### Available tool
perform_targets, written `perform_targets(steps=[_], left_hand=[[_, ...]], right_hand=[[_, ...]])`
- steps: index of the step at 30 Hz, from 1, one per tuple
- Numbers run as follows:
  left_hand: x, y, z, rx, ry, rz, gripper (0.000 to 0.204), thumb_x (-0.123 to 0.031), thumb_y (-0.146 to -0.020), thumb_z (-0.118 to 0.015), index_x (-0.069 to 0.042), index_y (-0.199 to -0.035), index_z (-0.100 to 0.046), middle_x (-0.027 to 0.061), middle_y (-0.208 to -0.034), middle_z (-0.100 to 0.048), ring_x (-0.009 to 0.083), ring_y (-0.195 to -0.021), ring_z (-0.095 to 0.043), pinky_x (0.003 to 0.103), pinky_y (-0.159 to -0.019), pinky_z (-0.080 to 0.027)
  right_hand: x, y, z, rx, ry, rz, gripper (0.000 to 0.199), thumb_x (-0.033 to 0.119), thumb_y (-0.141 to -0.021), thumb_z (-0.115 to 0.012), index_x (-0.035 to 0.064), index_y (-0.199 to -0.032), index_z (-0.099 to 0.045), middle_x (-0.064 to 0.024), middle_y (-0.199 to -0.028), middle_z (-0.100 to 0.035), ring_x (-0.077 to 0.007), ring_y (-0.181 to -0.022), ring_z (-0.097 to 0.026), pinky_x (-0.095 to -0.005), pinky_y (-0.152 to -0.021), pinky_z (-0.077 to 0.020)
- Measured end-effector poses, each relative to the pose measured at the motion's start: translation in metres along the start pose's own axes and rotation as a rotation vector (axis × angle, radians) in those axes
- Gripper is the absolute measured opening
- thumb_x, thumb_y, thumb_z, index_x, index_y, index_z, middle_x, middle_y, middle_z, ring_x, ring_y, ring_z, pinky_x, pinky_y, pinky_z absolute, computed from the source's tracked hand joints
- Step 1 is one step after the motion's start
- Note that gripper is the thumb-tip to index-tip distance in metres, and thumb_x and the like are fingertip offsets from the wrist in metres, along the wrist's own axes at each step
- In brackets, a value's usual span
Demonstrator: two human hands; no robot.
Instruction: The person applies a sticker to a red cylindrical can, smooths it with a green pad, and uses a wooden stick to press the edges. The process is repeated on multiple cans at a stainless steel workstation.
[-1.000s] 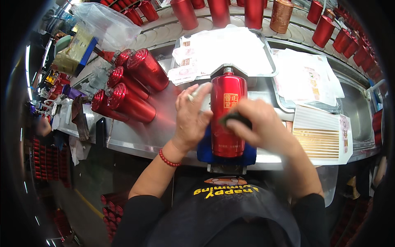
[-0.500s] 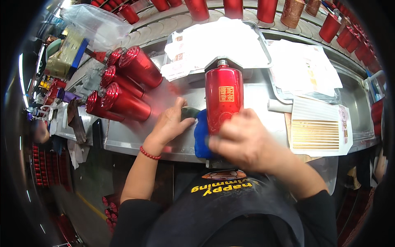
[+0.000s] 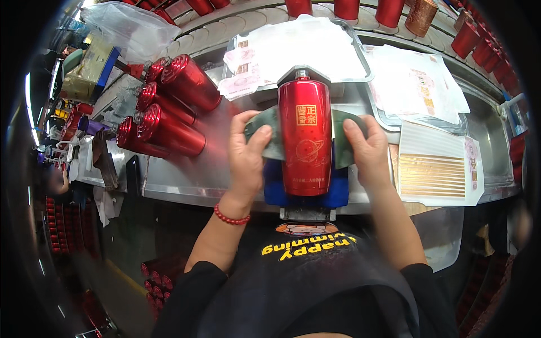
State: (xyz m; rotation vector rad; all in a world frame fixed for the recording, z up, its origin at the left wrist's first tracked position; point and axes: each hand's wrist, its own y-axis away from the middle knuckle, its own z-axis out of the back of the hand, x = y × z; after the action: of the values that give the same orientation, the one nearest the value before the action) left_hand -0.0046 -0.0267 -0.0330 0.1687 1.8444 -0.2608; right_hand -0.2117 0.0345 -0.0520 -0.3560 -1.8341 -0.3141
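A glossy red bottle (image 3: pixel 306 163) with gold and pale markings lies in front of me, its neck pointing away. Its body rests over a blue pad (image 3: pixel 276 194), and a grey angled holder (image 3: pixel 315 74) surrounds the neck end. My left hand (image 3: pixel 248 152) is closed on a dark green flat sheet (image 3: pixel 270 135) at the bottle's left side. At the right side, my right hand (image 3: pixel 367 147) pinches green sheet material (image 3: pixel 341 138) too. Whether both ends belong to one sheet passing beneath the bottle is hidden.
Several red bottles (image 3: pixel 172 132) lie grouped at the left. Trays (image 3: pixel 366 53) with white printed sheets (image 3: pixel 307 45) stand behind and right. A white sheet with gold stripes (image 3: pixel 433 174) lies near right. More red containers stand along a curved conveyor (image 3: pixel 248 19) at the back.
My right hand has left the bottle's lower body and now holds green sheet material at its right. My left hand has moved right and raised its green sheet beside the bottle. The back-row containers have shifted right.
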Motion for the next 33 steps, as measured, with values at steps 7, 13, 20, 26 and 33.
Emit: perform_targets(steps=[7, 13, 20, 26, 33], left_hand=[[-0.006, 0.030, -0.017, 0.071, -0.264, -0.180, 0.025, -0.007, -0.098, -0.063, -0.005, -0.122, -0.056, -0.0017, -0.097, -0.059, 0.0036, -0.085, -0.053, 0.022, -0.076, -0.047], [-0.006, 0.043, -0.018, 0.026, -0.175, -0.190, 0.026, -0.008, -0.099, -0.061, -0.002, -0.123, -0.055, 0.0002, -0.101, -0.063, 0.0042, -0.087, -0.056, 0.022, -0.080, -0.048], [0.019, 0.049, -0.003, -0.021, 0.014, -0.102, 0.026, -0.008, -0.100, -0.060, -0.004, -0.124, -0.052, -0.0007, -0.100, -0.061, 0.0038, -0.086, -0.053, 0.021, -0.080, -0.047], [0.029, 0.050, 0.012, 0.001, 0.065, -0.078, 0.027, -0.010, -0.101, -0.058, -0.005, -0.126, -0.053, -0.0001, -0.105, -0.063, 0.0050, -0.093, -0.058, 0.023, -0.087, -0.048], [0.019, 0.041, 0.018, -0.069, -0.020, -0.096, 0.023, -0.008, -0.100, -0.059, -0.004, -0.123, -0.054, -0.0007, -0.100, -0.061, 0.0041, -0.089, -0.055, 0.022, -0.081, -0.047]], right_hand=[[0.000, 0.043, -0.018, 0.033, 0.341, 0.279, 0.022, 0.021, -0.101, -0.066, 0.0002, -0.102, -0.062, -0.0052, -0.086, -0.067, -0.0099, -0.080, -0.061, -0.0261, -0.071, -0.0504], [0.013, 0.052, -0.021, 0.061, 0.217, 0.216, 0.019, 0.019, -0.101, -0.066, 0.0002, -0.104, -0.061, -0.0027, -0.087, -0.067, -0.0069, -0.078, -0.060, -0.0235, -0.070, -0.0495], [-0.006, 0.051, -0.016, 0.033, 0.293, 0.246, 0.023, 0.021, -0.101, -0.066, -0.0004, -0.103, -0.061, -0.0050, -0.085, -0.067, -0.0099, -0.077, -0.059, -0.0267, -0.070, -0.0503], [-0.007, 0.050, -0.014, 0.037, 0.310, 0.253, 0.024, 0.023, -0.102, -0.065, -0.0003, -0.103, -0.061, -0.0045, -0.085, -0.067, -0.0090, -0.077, -0.059, -0.0251, -0.070, -0.0504], [0.007, 0.047, -0.011, 0.052, 0.258, 0.181, 0.022, 0.022, -0.102, -0.065, 0.0000, -0.103, -0.061, -0.0034, -0.086, -0.066, -0.0080, -0.078, -0.059, -0.0241, -0.070, -0.0501]])
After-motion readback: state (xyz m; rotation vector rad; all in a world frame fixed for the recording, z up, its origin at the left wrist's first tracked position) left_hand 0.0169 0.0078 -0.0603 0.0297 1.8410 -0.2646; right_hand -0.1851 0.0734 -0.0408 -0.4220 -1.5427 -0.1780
